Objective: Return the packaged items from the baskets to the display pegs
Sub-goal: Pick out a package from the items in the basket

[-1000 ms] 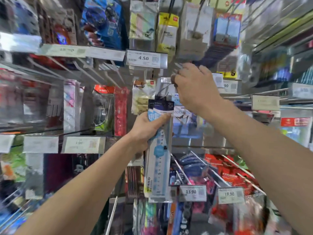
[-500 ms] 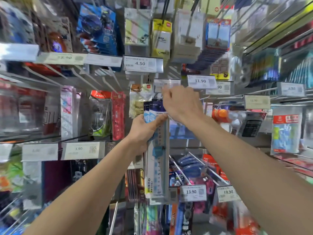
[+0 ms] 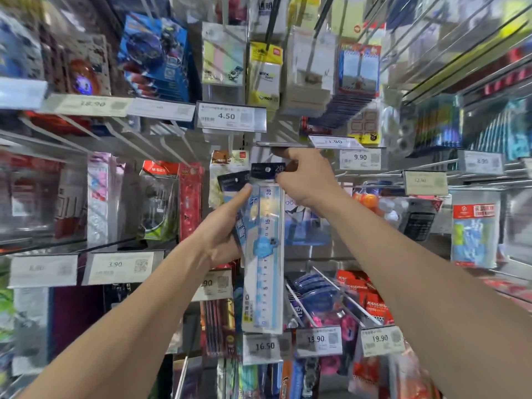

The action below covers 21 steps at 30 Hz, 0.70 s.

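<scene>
Head view of a stationery display wall, centre of frame. The right hand (image 3: 305, 180) pinches the dark header card of an upright ruler pack (image 3: 266, 254), a clear sleeve with a pale blue ruler whose scale reads up to 20; the header sits just under the grey bar of a display peg (image 3: 267, 144), and whether the pack's hole is on the peg cannot be told. The left hand (image 3: 221, 234) grips a tilted ruler pack (image 3: 233, 181) of the same kind, just left of the upright one and partly behind it, with the thumb stretched up along its front and the fingers hidden behind. The foot of the upright pack hangs just above a price tag reading 16.50 (image 3: 264, 345). Other tags read 4.50 (image 3: 230, 116) above centre, 9.90 (image 3: 359, 158) to the right of the right hand, 3.90 (image 3: 115, 264) at lower left, and 13.90 (image 3: 316, 339) and 19.90 (image 3: 380, 339) at lower right. A red ruler pack (image 3: 190, 197) hangs left of the hands, a calculator (image 3: 417, 223) to the right, and pastel sticky notes (image 3: 221, 63) at top centre.
</scene>
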Tool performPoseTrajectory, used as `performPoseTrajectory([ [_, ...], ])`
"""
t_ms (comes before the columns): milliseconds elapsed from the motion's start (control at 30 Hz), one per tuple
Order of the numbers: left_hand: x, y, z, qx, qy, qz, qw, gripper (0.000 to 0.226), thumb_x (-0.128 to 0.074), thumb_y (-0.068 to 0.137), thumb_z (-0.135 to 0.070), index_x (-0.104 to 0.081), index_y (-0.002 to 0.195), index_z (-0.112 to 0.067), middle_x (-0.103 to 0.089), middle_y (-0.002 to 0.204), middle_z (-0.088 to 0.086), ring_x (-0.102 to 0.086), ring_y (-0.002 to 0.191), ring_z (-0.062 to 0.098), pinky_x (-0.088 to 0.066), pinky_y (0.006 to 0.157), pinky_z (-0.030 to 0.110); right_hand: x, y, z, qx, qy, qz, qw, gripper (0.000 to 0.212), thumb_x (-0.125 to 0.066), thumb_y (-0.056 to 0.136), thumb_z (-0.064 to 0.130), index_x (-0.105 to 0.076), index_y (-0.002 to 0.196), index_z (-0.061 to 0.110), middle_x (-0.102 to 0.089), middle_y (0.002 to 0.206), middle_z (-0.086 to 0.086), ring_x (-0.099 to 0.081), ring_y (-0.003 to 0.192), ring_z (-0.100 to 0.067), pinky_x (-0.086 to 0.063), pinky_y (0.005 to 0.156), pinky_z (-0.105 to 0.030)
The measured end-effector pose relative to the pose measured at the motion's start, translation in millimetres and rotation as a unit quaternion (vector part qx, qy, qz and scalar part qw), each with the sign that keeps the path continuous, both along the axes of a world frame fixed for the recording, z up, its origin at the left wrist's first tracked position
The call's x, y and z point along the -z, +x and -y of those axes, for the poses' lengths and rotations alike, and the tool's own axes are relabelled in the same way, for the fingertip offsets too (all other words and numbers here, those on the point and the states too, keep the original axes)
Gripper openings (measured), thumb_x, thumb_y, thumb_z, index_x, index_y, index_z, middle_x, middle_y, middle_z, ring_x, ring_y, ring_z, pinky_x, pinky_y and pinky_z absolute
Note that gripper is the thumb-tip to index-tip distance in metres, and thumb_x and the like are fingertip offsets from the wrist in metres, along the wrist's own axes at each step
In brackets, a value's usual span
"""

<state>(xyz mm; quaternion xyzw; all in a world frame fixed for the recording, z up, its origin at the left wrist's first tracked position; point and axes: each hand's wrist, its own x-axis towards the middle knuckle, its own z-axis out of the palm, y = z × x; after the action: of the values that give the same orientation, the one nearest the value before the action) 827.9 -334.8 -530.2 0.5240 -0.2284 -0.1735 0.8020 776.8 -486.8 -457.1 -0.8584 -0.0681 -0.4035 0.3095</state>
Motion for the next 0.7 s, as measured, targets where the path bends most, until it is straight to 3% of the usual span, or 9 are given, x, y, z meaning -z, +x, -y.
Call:
performPoseTrajectory([
  [200,-2.5,-4.1,2.1,-0.060,0.047,0.049,0.996,0.028,-0.064,0.097,-0.033,-0.070,0.115,-0.012,-0.076,0.107,0.015,-0.075,0.091,0.032,-0.061,0.080,0.045,2.2,4.2,-3.5,0.013,0.001,0.020,1.000,0.047,-0.055,0.084,0.002,-0.068,0.127,0.018,-0.064,0.088,0.001,-0.059,0.088,-0.026,-0.043,0.070,-0.030],
  [333,-4.6,-4.6,12.6,-0.116,0.044,0.072,0.990,0.024,-0.072,0.093,-0.020,-0.071,0.113,-0.006,-0.077,0.106,0.016,-0.075,0.095,0.034,-0.060,0.086,0.052,1.9,2.1,-7.1,0.013,0.014,0.025,1.000,0.044,-0.054,0.084,0.000,-0.070,0.122,0.018,-0.073,0.094,-0.005,-0.066,0.095,-0.027,-0.052,0.079,-0.032],
  [433,-6.9,0.3,19.5,-0.178,0.049,0.091,0.979,0.018,-0.076,0.089,-0.014,-0.074,0.104,-0.005,-0.079,0.098,0.009,-0.074,0.097,0.031,-0.056,0.094,0.053,0.9,-2.0,-10.0,0.097,-0.095,0.038,0.990,0.029,-0.055,0.080,0.002,-0.069,0.102,0.015,-0.068,0.092,-0.009,-0.062,0.089,-0.036,-0.051,0.068,-0.037],
  [500,-7.7,4.2,22.5,-0.218,0.059,0.104,0.969,0.014,-0.076,0.089,-0.012,-0.075,0.101,-0.004,-0.079,0.094,0.007,-0.075,0.094,0.028,-0.057,0.093,0.051,0.5,-12.4,-12.5,0.171,-0.189,0.053,0.966,0.009,-0.053,0.085,0.004,-0.053,0.090,0.012,-0.055,0.084,-0.008,-0.051,0.081,-0.036,-0.039,0.060,-0.035],
  [567,-6.5,7.6,24.0,-0.246,0.060,0.107,0.962,0.012,-0.077,0.088,-0.012,-0.075,0.097,-0.005,-0.079,0.093,0.007,-0.075,0.093,0.027,-0.058,0.092,0.051,-0.7,-19.2,-11.9,0.200,-0.227,0.103,0.947,0.012,-0.049,0.092,0.004,-0.046,0.092,0.016,-0.049,0.083,-0.005,-0.049,0.080,-0.035,-0.033,0.059,-0.035],
  [700,-5.7,12.5,26.3,-0.269,0.052,0.099,0.957,0.006,-0.080,0.085,-0.010,-0.075,0.089,-0.009,-0.078,0.091,0.007,-0.075,0.091,0.028,-0.060,0.088,0.051,-13.3,-23.4,-8.0,0.229,-0.248,0.137,0.931,0.031,-0.048,0.092,0.001,-0.058,0.118,0.015,-0.053,0.090,-0.007,-0.054,0.083,-0.037,-0.034,0.058,-0.037],
])
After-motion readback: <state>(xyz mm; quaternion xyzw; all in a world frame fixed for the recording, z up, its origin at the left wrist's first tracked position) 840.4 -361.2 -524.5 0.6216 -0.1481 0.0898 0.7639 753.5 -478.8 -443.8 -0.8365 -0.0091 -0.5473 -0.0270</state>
